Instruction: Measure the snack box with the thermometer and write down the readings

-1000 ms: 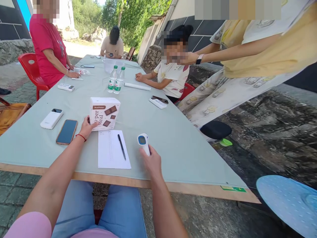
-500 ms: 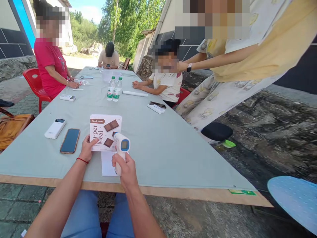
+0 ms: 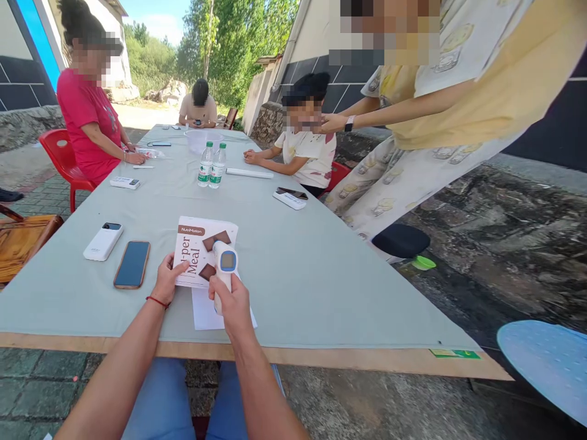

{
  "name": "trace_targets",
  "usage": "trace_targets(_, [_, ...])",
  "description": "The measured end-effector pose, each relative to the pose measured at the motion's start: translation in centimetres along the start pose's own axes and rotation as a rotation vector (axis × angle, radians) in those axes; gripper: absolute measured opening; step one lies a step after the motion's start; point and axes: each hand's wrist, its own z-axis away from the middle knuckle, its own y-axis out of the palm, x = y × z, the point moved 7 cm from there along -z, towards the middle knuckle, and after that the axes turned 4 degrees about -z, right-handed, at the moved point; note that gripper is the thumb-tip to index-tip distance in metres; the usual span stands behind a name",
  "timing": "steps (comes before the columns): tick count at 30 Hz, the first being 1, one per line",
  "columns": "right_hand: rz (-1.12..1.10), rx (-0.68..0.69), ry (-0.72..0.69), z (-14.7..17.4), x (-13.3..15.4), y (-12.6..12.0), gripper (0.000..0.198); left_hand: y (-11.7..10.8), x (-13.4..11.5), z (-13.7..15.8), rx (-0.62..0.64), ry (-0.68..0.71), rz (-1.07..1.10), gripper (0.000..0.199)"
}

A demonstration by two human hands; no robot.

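My left hand grips the lower left corner of a white box printed with "NutriMotion", "Meal" and brown chocolate pieces. The thumb lies across its front. In my right hand is a white and blue infrared thermometer, fingers wrapped round its handle. Its small grey screen faces me, and its head covers part of the box's right side. Beneath both, a white sheet of paper lies on the table near the front edge. A smartphone rests left of my left hand, beside a white power bank.
The table has a grey-green cover. Two water bottles stand mid-table, near a white rolled tube. A phone on a white device lies at right. Several people sit or stand around the table. A clear basin is farther back.
The box has shifted a little right and down in the view and tilted slightly. The thermometer has turned more upright, still over the box's right side.
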Motion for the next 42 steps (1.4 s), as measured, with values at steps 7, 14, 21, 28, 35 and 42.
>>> trace_targets(7, [0.065, -0.042, -0.008, -0.1, 0.2, -0.1, 0.029, 0.3, 0.3, 0.1, 0.016, -0.019, 0.027, 0.066])
trace_targets(14, [0.076, -0.05, -0.009, 0.0, 0.3, 0.0, 0.03, 1.0, 0.2, 0.4, 0.069, -0.036, 0.044, 0.068])
trace_targets(21, [0.066, -0.063, -0.008, -0.1, 0.4, -0.1, 0.029, 1.0, 0.5, 0.3, 0.092, -0.051, 0.015, 0.067])
trace_targets(28, [0.072, -0.059, -0.018, -0.1, 0.2, -0.2, 0.029, 1.2, 0.4, 0.4, 0.105, -0.052, 0.035, 0.067])
trace_targets(35, [0.098, -0.07, 0.0, 0.1, 0.1, -0.3, 0.032, 1.4, 0.3, 0.5, 0.126, -0.038, 0.037, 0.066])
trace_targets(42, [0.101, -0.075, 0.003, 0.4, 0.6, -0.2, 0.031, 1.6, 0.3, 0.5, 0.154, -0.033, 0.044, 0.066])
